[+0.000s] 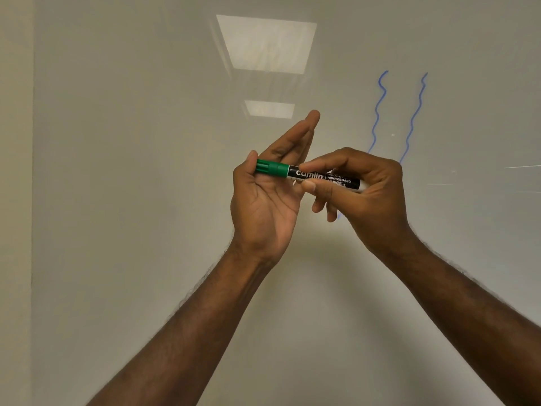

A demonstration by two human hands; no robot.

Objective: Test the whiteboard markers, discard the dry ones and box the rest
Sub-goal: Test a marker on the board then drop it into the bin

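- Whiteboard across the whole frame; two blue squiggles at upper right.
- Left hand at centre, fingers straight, thumb against the green cap.
- Right hand just right, pinching the barrel.
- Marker level at centre, capped, between both hands.

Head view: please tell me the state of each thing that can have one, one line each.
green marker: capped, lying level between both hands
left hand: fingers straight, thumb against the cap
right hand: pinches the marker's barrel
whiteboard: bears two wavy blue lines
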